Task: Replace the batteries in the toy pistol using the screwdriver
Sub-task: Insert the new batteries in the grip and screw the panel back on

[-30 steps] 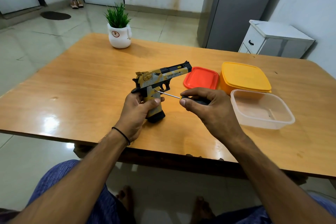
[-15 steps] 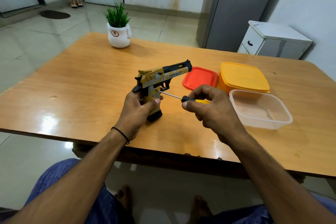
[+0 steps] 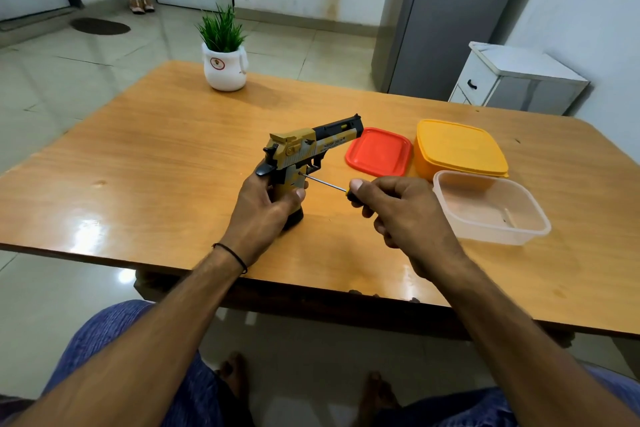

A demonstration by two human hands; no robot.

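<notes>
A tan and black toy pistol (image 3: 308,146) stands upright on the wooden table (image 3: 156,156), its barrel pointing right. My left hand (image 3: 263,211) grips it round the handle from the left. My right hand (image 3: 398,215) holds the handle of a small screwdriver (image 3: 323,183), fingers curled round it. The thin metal shaft runs left and its tip touches the right side of the pistol grip, just below the trigger. Most of the screwdriver handle is hidden inside my fingers.
A red lid (image 3: 379,151) lies right of the pistol. Behind it sits a closed yellow box (image 3: 459,147), and a clear empty container (image 3: 491,208) stands close to my right hand. A white plant pot (image 3: 224,69) is at the table's far edge.
My right hand turned on the screwdriver handle while the tip stayed against the pistol grip. The left hand and pistol hardly moved.
</notes>
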